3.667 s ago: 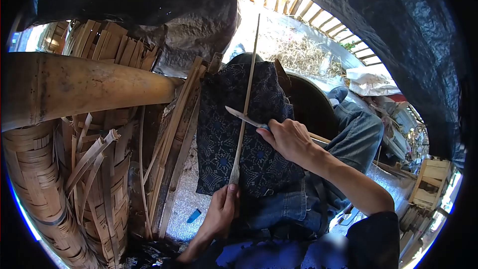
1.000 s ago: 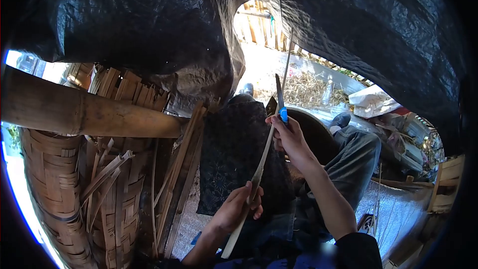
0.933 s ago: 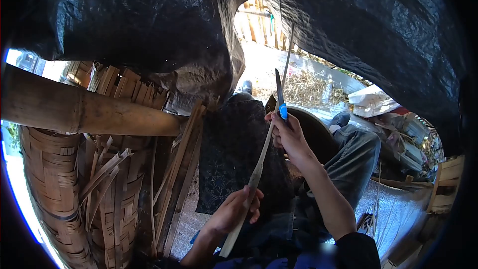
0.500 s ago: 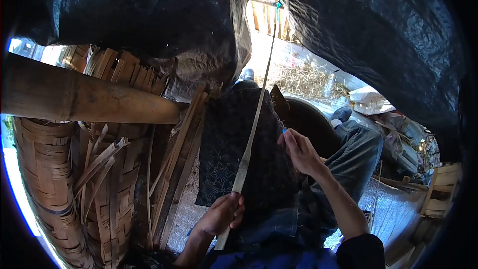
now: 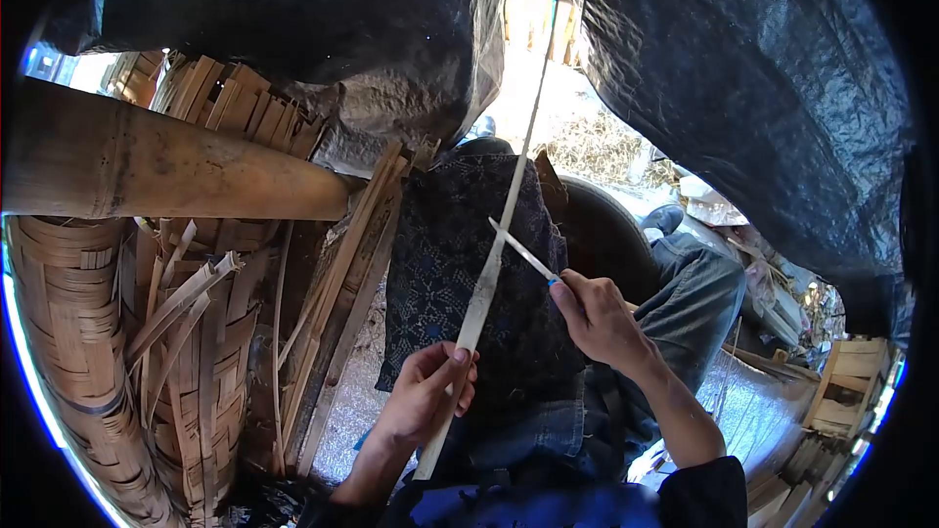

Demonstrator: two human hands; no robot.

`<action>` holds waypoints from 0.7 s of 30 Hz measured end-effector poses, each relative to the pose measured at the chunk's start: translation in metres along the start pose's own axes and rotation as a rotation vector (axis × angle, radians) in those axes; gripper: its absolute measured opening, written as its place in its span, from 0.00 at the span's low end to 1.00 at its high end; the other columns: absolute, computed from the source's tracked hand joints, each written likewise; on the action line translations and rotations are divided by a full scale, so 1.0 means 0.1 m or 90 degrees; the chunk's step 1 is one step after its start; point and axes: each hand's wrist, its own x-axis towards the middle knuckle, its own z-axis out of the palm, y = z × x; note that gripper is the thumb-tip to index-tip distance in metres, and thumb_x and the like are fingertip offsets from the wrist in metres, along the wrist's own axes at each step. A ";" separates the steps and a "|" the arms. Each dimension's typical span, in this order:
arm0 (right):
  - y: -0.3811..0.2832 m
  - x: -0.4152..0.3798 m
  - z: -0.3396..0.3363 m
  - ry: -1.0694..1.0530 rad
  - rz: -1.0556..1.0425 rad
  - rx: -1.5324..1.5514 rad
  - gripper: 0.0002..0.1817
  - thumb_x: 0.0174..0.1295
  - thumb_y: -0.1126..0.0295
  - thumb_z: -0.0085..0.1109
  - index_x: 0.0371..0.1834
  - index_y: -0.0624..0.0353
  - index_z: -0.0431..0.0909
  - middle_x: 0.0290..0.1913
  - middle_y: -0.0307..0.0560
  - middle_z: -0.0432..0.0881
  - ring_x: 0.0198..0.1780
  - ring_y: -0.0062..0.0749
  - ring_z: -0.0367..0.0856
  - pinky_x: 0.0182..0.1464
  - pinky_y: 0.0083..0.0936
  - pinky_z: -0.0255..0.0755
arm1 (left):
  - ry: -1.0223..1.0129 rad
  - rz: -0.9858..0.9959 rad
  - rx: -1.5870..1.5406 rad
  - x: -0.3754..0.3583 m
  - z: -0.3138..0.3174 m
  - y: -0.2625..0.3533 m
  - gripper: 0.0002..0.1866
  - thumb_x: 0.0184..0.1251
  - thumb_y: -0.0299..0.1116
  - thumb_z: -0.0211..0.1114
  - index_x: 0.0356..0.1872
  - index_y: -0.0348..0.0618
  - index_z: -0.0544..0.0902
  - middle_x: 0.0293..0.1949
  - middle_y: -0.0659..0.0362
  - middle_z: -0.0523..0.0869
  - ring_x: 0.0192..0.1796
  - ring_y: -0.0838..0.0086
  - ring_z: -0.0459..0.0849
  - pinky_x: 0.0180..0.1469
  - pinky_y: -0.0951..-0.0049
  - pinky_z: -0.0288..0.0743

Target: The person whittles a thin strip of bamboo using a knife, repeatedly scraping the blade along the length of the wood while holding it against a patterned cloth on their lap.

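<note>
My left hand [image 5: 430, 386] is closed around the lower part of a long pale bamboo strip [image 5: 479, 308], with the thumb on top. The strip slants up and away over my lap and thins toward its far end, near a small green piece. In my right hand [image 5: 602, 323] is a knife [image 5: 523, 252] with a blue band at the base of its narrow blade. The blade crosses the strip a little above its wider section. Beneath both lies a dark patterned cloth [image 5: 430, 274] spread over my lap.
A thick bamboo pole [image 5: 196, 161] juts in from the left, above woven bamboo baskets [image 5: 73, 332]. Split bamboo pieces [image 5: 337, 303] lean beside my lap. Black plastic sheeting [image 5: 743, 59] hangs overhead. A dark round container [image 5: 606, 235] sits ahead, and a wooden crate [image 5: 851, 386] stands at right.
My right hand has turned, and the knife blade now shows, laid across the strip. The left hand keeps its hold on the strip. The whole view has shifted slightly.
</note>
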 end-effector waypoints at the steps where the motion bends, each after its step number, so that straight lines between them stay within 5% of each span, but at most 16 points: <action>1: 0.00 0.02 0.02 -0.035 0.013 0.020 0.18 0.69 0.63 0.46 0.24 0.64 0.69 0.13 0.53 0.69 0.14 0.42 0.72 0.20 0.37 0.61 | -0.012 -0.020 -0.009 -0.01 -0.02 -0.03 0.13 0.69 0.37 0.56 0.39 0.35 0.75 0.26 0.60 0.78 0.21 0.77 0.77 0.20 0.79 0.68; 8: 0.24 -0.11 0.23 -0.175 0.039 -0.028 0.22 0.69 0.59 0.46 0.19 0.61 0.70 0.10 0.51 0.68 0.09 0.41 0.67 0.16 0.35 0.61 | 0.064 -0.107 0.034 -0.24 -0.08 -0.24 0.12 0.68 0.37 0.58 0.37 0.36 0.77 0.25 0.59 0.80 0.19 0.78 0.76 0.19 0.80 0.68; 21: 0.38 0.01 0.42 -0.148 0.016 -0.026 0.25 0.70 0.57 0.44 0.18 0.62 0.70 0.09 0.53 0.66 0.09 0.41 0.67 0.16 0.36 0.62 | 0.021 -0.197 -0.171 -0.25 -0.18 -0.20 0.11 0.67 0.37 0.59 0.37 0.38 0.76 0.26 0.61 0.79 0.18 0.79 0.71 0.20 0.80 0.65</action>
